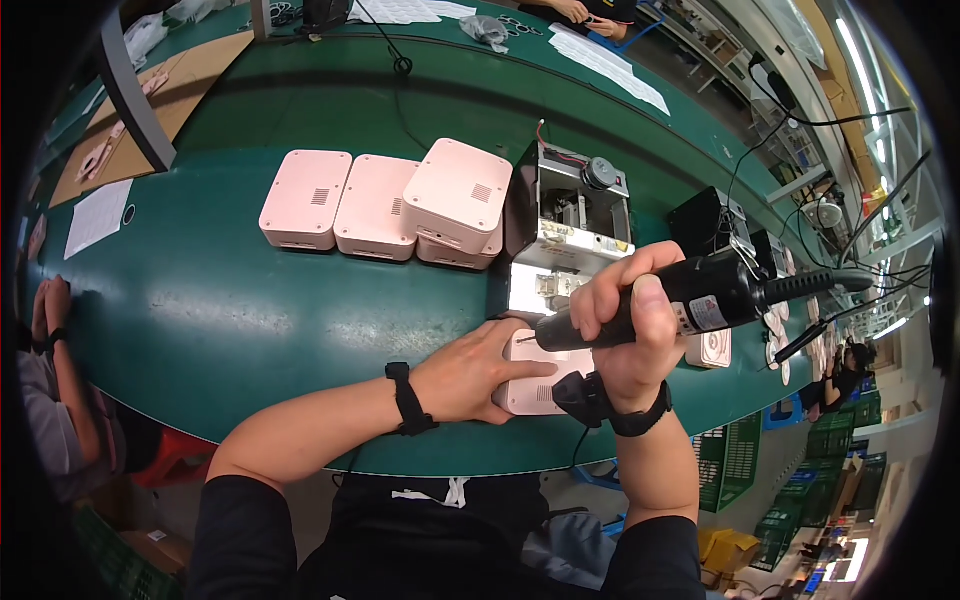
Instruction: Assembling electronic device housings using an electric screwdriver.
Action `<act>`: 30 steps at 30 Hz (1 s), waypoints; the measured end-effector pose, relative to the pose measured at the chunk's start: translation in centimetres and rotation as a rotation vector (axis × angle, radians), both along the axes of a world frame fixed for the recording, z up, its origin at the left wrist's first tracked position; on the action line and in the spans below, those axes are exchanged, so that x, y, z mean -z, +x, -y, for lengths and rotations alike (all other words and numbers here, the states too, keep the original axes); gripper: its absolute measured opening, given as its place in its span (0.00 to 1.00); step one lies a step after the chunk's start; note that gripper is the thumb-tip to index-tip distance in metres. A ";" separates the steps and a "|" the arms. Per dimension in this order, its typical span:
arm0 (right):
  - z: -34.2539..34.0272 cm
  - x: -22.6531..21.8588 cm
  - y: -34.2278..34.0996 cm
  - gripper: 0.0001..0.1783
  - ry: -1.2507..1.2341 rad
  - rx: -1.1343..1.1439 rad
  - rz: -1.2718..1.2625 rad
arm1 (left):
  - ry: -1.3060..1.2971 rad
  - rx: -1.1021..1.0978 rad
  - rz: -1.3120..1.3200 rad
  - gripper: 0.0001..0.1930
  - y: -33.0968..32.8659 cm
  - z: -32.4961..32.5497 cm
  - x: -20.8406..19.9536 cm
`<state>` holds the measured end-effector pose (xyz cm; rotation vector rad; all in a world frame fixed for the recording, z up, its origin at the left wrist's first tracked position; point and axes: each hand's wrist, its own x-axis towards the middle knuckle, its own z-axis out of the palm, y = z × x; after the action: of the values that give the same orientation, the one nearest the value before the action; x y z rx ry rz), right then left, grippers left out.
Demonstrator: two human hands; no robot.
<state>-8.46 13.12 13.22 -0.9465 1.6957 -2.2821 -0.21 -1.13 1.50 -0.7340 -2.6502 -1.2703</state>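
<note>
My left hand (478, 372) lies flat on a pink plastic box (538, 392) at the near edge of the green table, pressing it down. My right hand (632, 322) grips a black electric screwdriver (700, 296) held sideways, its tip pointing left over the top of that pink box, close to my left fingers. A cable runs from the screwdriver's rear toward the right. Both wrists wear black straps.
Several pink boxes (385, 205) sit in a row further back, one stacked on top. An open metal fixture (575, 215) with a lit white base stands behind my hands. Another person's hands (48, 305) rest at the table's left edge. Papers and cardboard lie at the far side.
</note>
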 end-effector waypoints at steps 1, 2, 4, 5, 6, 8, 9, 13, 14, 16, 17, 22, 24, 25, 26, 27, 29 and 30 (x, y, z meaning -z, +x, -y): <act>0.0 0.2 0.0 0.13 0.002 -0.002 0.001 | -0.001 0.001 -0.001 0.39 0.0 0.0 0.0; 0.1 0.2 0.1 0.14 0.008 -0.003 -0.005 | -0.001 0.003 -0.002 0.39 0.0 -0.1 -0.1; 0.2 0.3 0.2 0.14 0.016 -0.009 -0.018 | -0.003 0.001 -0.006 0.39 0.0 0.0 -0.1; 0.2 0.4 0.2 0.14 0.017 -0.011 -0.021 | 0.003 0.001 -0.006 0.39 0.0 0.0 -0.1; 0.1 0.6 0.1 0.14 0.011 -0.019 -0.034 | 0.008 0.002 -0.006 0.39 0.0 0.0 0.0; 0.0 0.8 0.1 0.13 -0.001 -0.030 -0.059 | 0.013 0.007 -0.009 0.39 0.0 0.0 0.1; 0.0 0.7 0.2 0.13 -0.001 -0.026 -0.062 | 0.017 0.002 -0.002 0.38 0.0 0.0 0.1; -0.6 -0.3 -0.4 0.12 -0.063 0.008 0.044 | 0.005 0.000 0.026 0.38 0.5 1.0 -0.2; -1.0 -1.0 -0.8 0.12 -0.084 0.053 0.004 | -0.013 0.000 0.042 0.38 0.8 1.6 -0.5; -2.1 -2.0 -1.1 0.11 -0.118 0.159 -0.069 | -0.029 0.015 0.066 0.37 1.8 2.3 -0.9; -2.2 -2.0 -1.3 0.11 -0.118 0.166 -0.066 | -0.030 -0.002 0.079 0.37 2.3 2.7 -1.0; -1.8 -2.0 -3.3 0.12 -0.065 0.291 -0.089 | -0.059 -0.050 0.081 0.39 2.7 3.9 -1.4; -1.6 -1.8 -3.4 0.13 -0.012 0.277 -0.056 | -0.062 -0.064 0.088 0.39 2.9 3.9 -1.5; -2.0 -1.7 -3.2 0.13 -0.006 0.279 -0.050 | -0.056 -0.062 0.085 0.39 2.9 3.9 -1.5; -2.7 -1.8 -2.7 0.13 -0.022 0.238 -0.022 | -0.049 -0.058 0.084 0.38 2.7 3.9 -1.4; -3.5 -1.8 -2.0 0.14 -0.037 0.199 0.008 | -0.040 -0.053 0.085 0.38 2.4 4.0 -1.3; -4.7 -1.5 -0.1 0.14 -0.038 0.143 0.077 | -0.028 -0.075 0.108 0.38 2.9 4.2 -1.6; -5.2 -1.6 0.6 0.14 -0.039 0.129 0.058 | -0.023 -0.079 0.095 0.38 2.4 4.4 -1.6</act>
<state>-7.85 18.33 14.85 -0.7907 1.7424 -2.4067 2.22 -5.50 3.14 -0.5795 -2.7428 -1.2874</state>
